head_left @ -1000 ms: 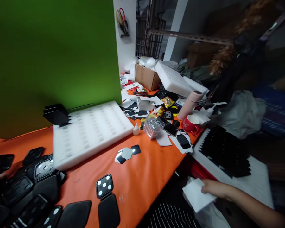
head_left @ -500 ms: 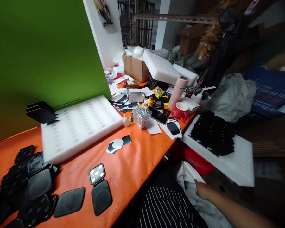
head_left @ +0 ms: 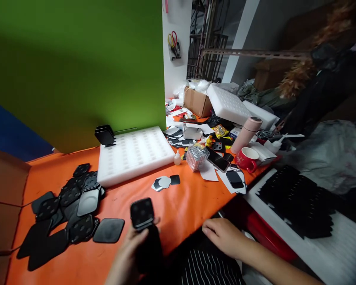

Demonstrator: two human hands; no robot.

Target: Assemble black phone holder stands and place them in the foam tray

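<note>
My left hand (head_left: 127, 255) is closed around a black hinged case (head_left: 142, 213), which it holds up, unfolded, over the front of the table. The case has two flat rounded panels; faint round spots show on the upper one. By the table's front edge, above my lap, is my right hand (head_left: 221, 233) with its fingers curled in and nothing visible in them. Several similar black cases and flat panels (head_left: 86, 229) lie in a loose pile to the left. Between the pile and my left hand is a single dark panel (head_left: 109, 230). Silver and white stickers (head_left: 163, 182) lie further back.
A white foam tray (head_left: 136, 158) with black panels standing in it leans near the green board (head_left: 106, 71). At right are a red mug (head_left: 246, 159), a pink flask (head_left: 246, 134) and a phone (head_left: 218, 159). Another foam tray (head_left: 344, 237) carries black pieces.
My left hand has come into view and picked the hinged case up off the table. My right hand has moved from the white cloth to the table edge. The view has swung left.
</note>
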